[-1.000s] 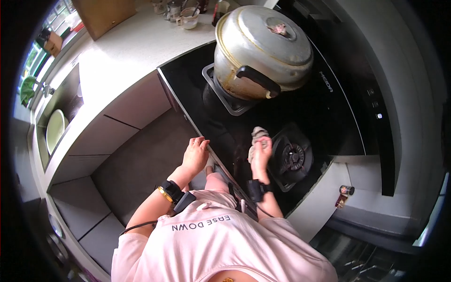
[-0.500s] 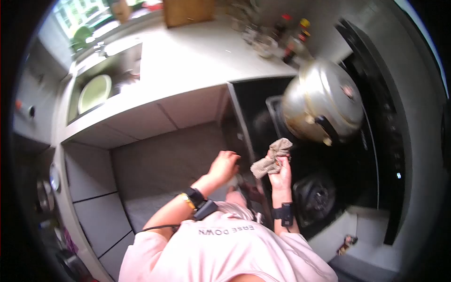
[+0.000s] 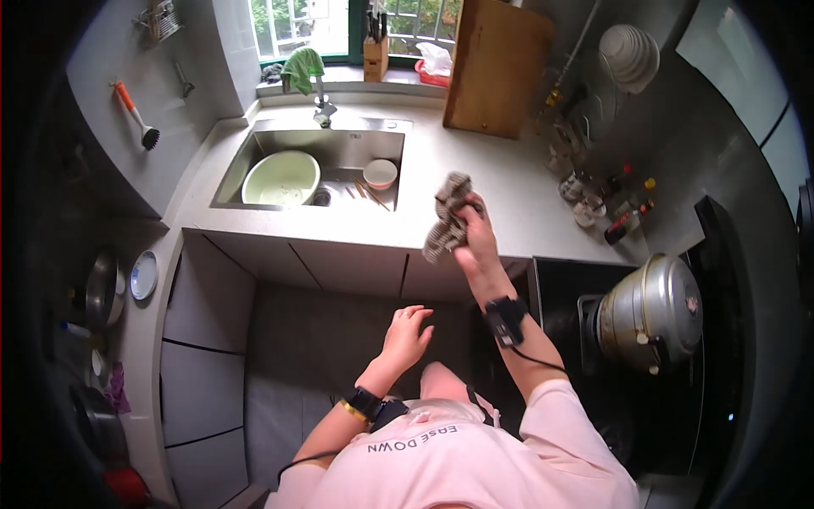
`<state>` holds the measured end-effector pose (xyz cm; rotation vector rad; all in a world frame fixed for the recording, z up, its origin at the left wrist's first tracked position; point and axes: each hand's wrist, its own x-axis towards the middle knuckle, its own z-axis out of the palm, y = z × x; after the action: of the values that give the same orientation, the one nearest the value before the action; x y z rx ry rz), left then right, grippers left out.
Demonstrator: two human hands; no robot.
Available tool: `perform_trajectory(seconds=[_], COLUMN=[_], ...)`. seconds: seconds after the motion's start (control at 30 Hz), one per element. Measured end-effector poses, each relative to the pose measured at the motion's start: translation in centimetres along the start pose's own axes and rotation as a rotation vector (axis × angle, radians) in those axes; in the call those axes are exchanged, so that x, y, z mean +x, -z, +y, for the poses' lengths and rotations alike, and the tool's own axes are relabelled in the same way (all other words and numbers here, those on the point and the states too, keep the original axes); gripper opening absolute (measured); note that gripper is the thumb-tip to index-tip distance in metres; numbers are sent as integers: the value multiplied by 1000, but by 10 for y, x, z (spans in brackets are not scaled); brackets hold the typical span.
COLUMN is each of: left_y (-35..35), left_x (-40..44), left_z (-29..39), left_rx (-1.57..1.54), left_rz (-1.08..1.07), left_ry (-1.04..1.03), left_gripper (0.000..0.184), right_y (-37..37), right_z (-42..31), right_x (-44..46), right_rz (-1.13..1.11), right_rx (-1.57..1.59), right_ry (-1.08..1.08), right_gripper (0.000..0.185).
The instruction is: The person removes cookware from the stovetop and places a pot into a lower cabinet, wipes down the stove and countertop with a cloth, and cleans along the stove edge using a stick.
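Note:
A crumpled, striped brown-grey cloth (image 3: 448, 220) is gripped in my right hand (image 3: 476, 242), above the front edge of the white counter (image 3: 500, 182). Lower down, over the floor, my left hand (image 3: 408, 338) hangs with its fingers slightly curled and apart, holding nothing. To the left of the cloth is the steel sink (image 3: 339, 144), with a pale green basin (image 3: 281, 179), a small bowl (image 3: 380, 175) and chopsticks (image 3: 373, 195) inside. A green cloth (image 3: 303, 69) drapes over the faucet.
A large metal pot (image 3: 657, 310) stands on the black stove (image 3: 568, 280) at the right. Bottles and jars (image 3: 623, 222) are at the counter's back right. A wooden board (image 3: 494, 68) leans near the window, beside a knife block (image 3: 376, 59). A plate (image 3: 144, 276) lies at the left.
The view has swung from the stove toward the sink. My right hand has carried the cloth away from the stove and over the counter edge. My left hand remains low, over the floor.

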<state>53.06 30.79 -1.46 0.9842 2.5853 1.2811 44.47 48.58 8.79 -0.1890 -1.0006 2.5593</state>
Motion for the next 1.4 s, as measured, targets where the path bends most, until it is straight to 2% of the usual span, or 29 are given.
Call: perform_trajectory(seconds=[0.13, 0.2, 0.27, 0.33, 0.4, 0.53, 0.6, 0.7, 0.73, 0.8, 0.9, 1.0, 1.13, 1.17, 1.2, 1.27, 1.33, 1.4], left_y=[23, 35, 44, 58, 73, 102, 113, 132, 139, 152, 174, 202, 241, 245, 247, 255, 254, 257], left_x=[10, 21, 40, 61, 85, 123, 131, 134, 136, 141, 154, 175, 205, 211, 216, 229, 240, 250], left_z=[-30, -41, -54, -66, -76, -92, -104, -124, -132, -153, -183, -207, -234, -245, -251, -257, -270, -271], left_rx=[-5, 8, 47, 78, 101, 144, 160, 148, 137, 146, 118, 98, 88, 85, 84, 41, -1, -27], left_rz=[100, 128, 148, 170, 195, 273, 318, 332, 332, 339, 323, 311, 272, 262, 243, 213, 203, 150], left_ry=[69, 104, 146, 172, 186, 235, 277, 325, 341, 338, 302, 214, 151, 139, 127, 92, 71, 103], left_gripper=[31, 31, 30, 30, 29, 29, 28, 29, 29, 30, 31, 35, 39, 40, 41, 45, 50, 56], right_y=[-65, -74, -85, -98, -110, -134, -131, -122, -114, -110, -119, -148, -162, -158, -147, -173, -174, -161], right_z=[28, 49, 66, 78, 85, 115, 142, 158, 172, 181, 187, 173, 180, 187, 194, 182, 187, 189], right_x=[81, 129, 172, 209, 239, 292, 322, 339, 355, 372, 392, 375, 395, 395, 400, 378, 375, 370], right_rz=[-216, -326, -417, -474, -526, -646, -707, -656, -667, -663, -632, -545, -311, -337, -462, -327, -250, -470], right_rx=[-71, -191, -334, -345, -392, -520, -677, -830, -884, -1019, -1001, -1763, -1425, -1623, -1673, -1715, -1485, -1814], right_ry=[4, 31, 145, 168, 93, 220, 361, 282, 336, 298, 190, 326, 530, 541, 495, 445, 402, 164], right_gripper=[22, 24, 27, 27, 29, 30, 32, 33, 34, 33, 32, 30, 27, 27, 28, 33, 32, 35])
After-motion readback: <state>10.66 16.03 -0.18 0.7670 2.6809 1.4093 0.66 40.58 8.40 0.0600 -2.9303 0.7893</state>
